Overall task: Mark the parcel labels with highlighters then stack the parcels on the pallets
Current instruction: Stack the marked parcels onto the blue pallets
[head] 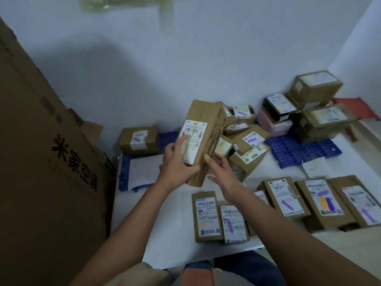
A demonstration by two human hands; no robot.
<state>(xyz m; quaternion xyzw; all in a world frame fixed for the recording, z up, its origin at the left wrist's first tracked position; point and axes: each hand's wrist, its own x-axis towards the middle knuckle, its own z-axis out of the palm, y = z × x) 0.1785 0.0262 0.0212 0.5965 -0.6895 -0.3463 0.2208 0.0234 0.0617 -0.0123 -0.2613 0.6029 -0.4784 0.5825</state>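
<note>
I hold a long brown cardboard parcel [203,129] tilted up in the middle of the view, its white label [192,139] facing me. My left hand [177,162] grips its lower left side, thumb lying on the label. My right hand [221,172] is at the parcel's lower right edge, fingers loosely spread, touching it. A blue pallet [123,172] lies at the left with one labelled parcel [139,139] on its far end. A second blue pallet [299,149] at the right carries a pile of parcels [247,141].
A tall brown carton [51,162] with printed characters stands at the left. Several labelled parcels [288,201], some with purple marks, lie in a row on the white floor at the lower right. More boxes [315,87] are stacked in the far right corner by a red stand [356,108].
</note>
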